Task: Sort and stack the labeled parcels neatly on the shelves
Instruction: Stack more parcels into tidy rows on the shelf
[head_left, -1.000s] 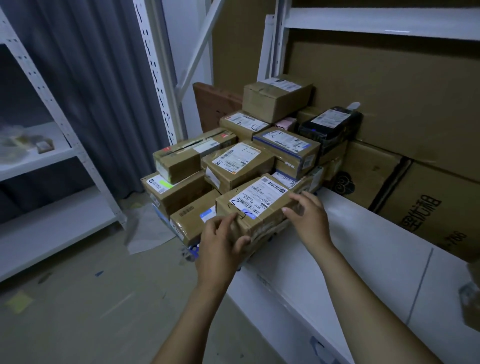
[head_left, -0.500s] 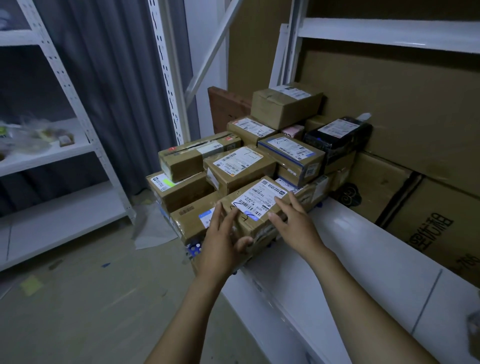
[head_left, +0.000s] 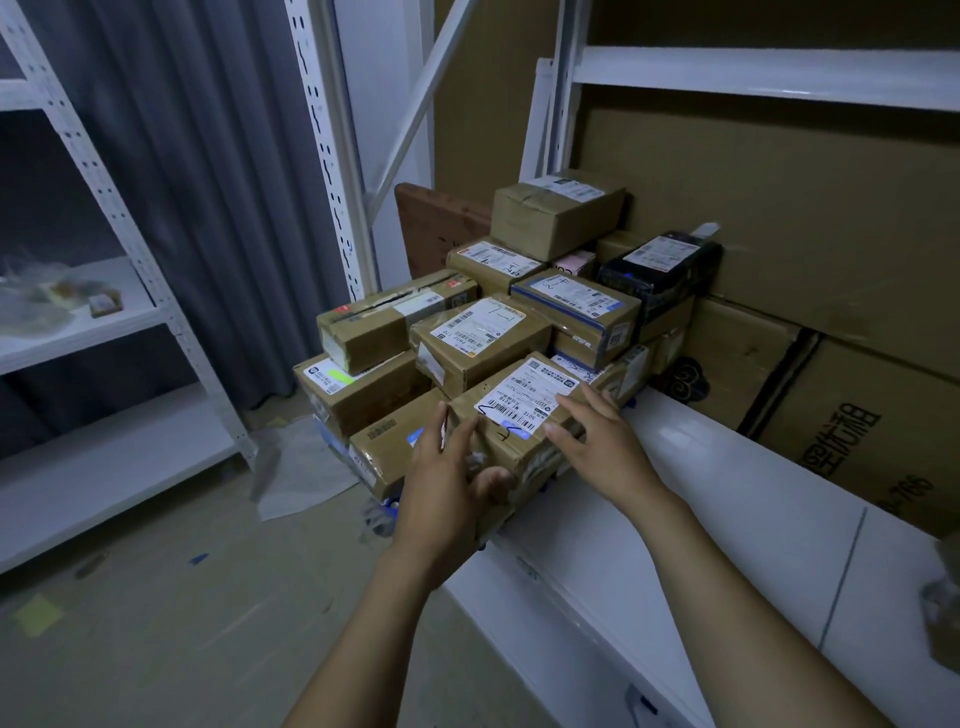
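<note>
Parcel (head_left: 519, 451) front partly behind left hand (head_left: 441, 483), right hand (head_left: 608, 452) over label (head_left: 524, 396) corner.

Right hand (head_left: 602, 452) now off the side edge, flat atop front parcel (head_left: 519, 410).

The front parcel (head_left: 519, 402) at the white shelf's (head_left: 727, 499) near edge is brown cardboard, its white label printed with black barcodes. Behind it sit a black-wrapped parcel (head_left: 660, 270), a small pink box (head_left: 574, 262) and a blue-banded parcel (head_left: 576, 312). The left-edge parcel (head_left: 363, 389) has a green patch on its label.
</note>
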